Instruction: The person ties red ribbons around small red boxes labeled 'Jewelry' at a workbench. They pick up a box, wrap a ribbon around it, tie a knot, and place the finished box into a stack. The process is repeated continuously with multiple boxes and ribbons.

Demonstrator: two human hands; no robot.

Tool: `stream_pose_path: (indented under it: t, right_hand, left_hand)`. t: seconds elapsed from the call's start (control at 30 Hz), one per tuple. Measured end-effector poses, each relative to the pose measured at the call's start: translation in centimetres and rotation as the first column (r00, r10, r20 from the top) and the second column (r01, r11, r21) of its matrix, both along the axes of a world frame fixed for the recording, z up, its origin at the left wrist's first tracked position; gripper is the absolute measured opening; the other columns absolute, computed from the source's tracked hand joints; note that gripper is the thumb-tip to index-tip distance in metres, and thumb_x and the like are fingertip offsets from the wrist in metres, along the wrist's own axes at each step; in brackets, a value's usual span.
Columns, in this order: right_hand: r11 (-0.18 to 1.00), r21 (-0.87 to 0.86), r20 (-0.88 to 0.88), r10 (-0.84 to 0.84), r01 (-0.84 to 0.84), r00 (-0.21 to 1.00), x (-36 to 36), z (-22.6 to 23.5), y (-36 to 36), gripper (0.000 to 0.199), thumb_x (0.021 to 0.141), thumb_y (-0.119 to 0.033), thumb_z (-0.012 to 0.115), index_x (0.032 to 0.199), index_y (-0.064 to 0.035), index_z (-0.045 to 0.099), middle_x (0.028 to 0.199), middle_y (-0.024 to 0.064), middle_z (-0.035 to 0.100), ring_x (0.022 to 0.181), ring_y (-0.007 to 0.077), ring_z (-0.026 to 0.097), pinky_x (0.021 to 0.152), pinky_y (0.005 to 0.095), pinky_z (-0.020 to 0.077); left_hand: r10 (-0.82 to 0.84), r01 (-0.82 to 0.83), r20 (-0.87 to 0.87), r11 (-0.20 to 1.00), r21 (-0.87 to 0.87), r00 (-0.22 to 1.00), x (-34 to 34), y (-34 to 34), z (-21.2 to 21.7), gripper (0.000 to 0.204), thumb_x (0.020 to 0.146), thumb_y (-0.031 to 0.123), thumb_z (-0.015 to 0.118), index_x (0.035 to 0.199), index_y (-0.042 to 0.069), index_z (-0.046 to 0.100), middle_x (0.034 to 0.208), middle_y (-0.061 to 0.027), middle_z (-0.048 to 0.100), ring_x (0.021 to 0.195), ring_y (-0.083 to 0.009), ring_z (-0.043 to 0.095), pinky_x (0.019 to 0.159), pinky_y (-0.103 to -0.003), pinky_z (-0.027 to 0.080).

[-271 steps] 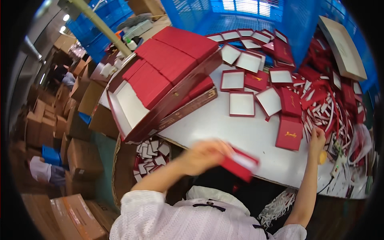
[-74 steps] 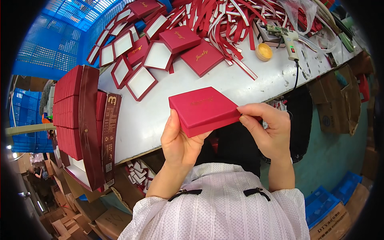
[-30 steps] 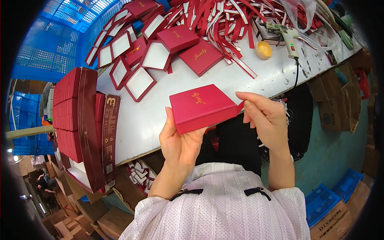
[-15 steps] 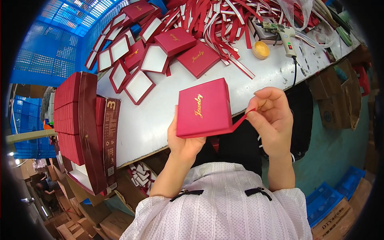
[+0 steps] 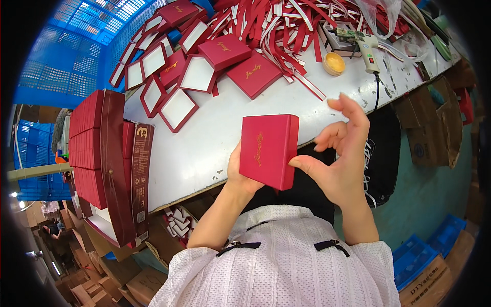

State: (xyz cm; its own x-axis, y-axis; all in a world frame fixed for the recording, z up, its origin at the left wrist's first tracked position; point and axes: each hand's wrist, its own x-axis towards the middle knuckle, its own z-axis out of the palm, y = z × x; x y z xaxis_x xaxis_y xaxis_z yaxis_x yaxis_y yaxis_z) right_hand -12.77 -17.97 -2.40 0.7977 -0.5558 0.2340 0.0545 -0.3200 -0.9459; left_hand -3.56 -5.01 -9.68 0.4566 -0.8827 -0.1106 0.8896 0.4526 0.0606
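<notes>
My left hand supports a square red gift box from its left side and underneath. Gold lettering marks the box's top face, which is tilted toward me. On the other side is my right hand, its thumb tip at the box's right side wall and its fingers raised and spread apart. No ribbon shows in the right fingers. A small bit of red pokes out below the box's lower edge, too small to make out.
On the white table lie several red boxes and white-lined trays, beside a heap of red and white ribbons. A glue gun and a round yellow tin sit at the far right. A carton of stacked red boxes stands left.
My right hand has let go of the red ribbon end and spread its fingers, thumb now at the box's side. The box has moved slightly right and turned.
</notes>
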Motion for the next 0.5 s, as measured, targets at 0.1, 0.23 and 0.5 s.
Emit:
stream_pose_path:
  t: [0.1, 0.23, 0.5]
  right_hand:
    - [0.952, 0.291, 0.05, 0.088, -0.098, 0.995, 0.0, -0.6, 0.8, 0.068, 0.065, 0.002, 0.064, 0.119, -0.0026, 0.023, 0.081, 0.0075, 0.051, 0.066, 0.0123, 0.052, 0.061, 0.0226, 0.0426]
    - [0.631, 0.721, 0.208, 0.198, -0.287, 0.958, 0.0, -0.7, 2.9, 0.048, 0.075, 0.002, 0.053, 0.114, -0.002, 0.026, 0.072, 0.0055, 0.051, 0.058, 0.0069, 0.046, 0.054, 0.018, 0.0378]
    - [0.856, 0.41, -0.078, 0.378, -0.316, 0.923, 1.7, -4.1, 3.5, 0.019, 0.08, -0.005, 0.047, 0.098, -0.0033, 0.043, 0.059, 0.002, 0.05, 0.052, 0.0071, 0.045, 0.049, 0.022, 0.0364]
  left_hand:
    - [0.052, -0.052, 0.0, 0.997, 0.05, 0.999, -0.6, 0.1, -0.4, 0.044, 0.088, 0.033, 0.022, 0.114, 0.001, 0.039, 0.11, -0.0152, 0.047, 0.099, -0.0276, 0.049, 0.084, -0.041, 0.041]
    - [0.109, -0.135, 0.296, 0.989, 0.067, 0.949, -0.1, 0.0, -0.6, 0.051, 0.087, 0.042, 0.023, 0.113, 0.001, 0.037, 0.109, -0.0135, 0.046, 0.1, -0.0239, 0.046, 0.086, -0.038, 0.038]
    - [-0.382, -0.557, 0.918, 0.741, 0.374, 0.108, 1.2, 2.3, 1.2, 0.065, 0.058, 0.027, 0.072, 0.108, 0.003, 0.037, 0.1, -0.0102, 0.044, 0.091, -0.0167, 0.045, 0.078, -0.029, 0.036]
